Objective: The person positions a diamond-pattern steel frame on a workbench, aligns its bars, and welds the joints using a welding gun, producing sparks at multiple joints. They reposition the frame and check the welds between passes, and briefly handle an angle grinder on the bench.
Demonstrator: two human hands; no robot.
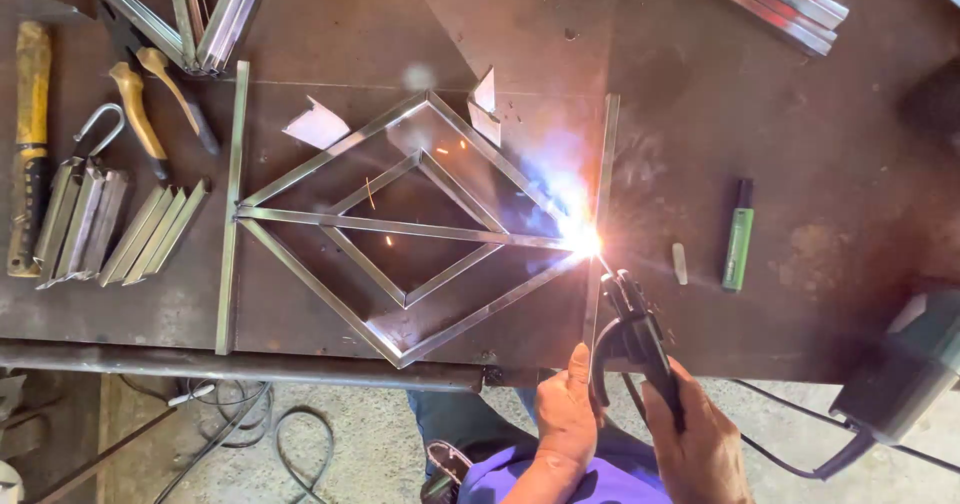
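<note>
Hammer (28,144), pliers (150,94), cut steel pieces (120,226) along table (850,144) left edge. Diamond frame (400,229) of thin steel strips lies flat mid-table; looks stiff, light, sharp-edged, likely hot at right tip by arc (583,241); safer hold is cool left bar. Left hand (565,414) curled, steadying electrode holder (632,329) at near edge. Right hand (700,444) wrapped tight round its handle. Green marker (738,236) further right.
</note>
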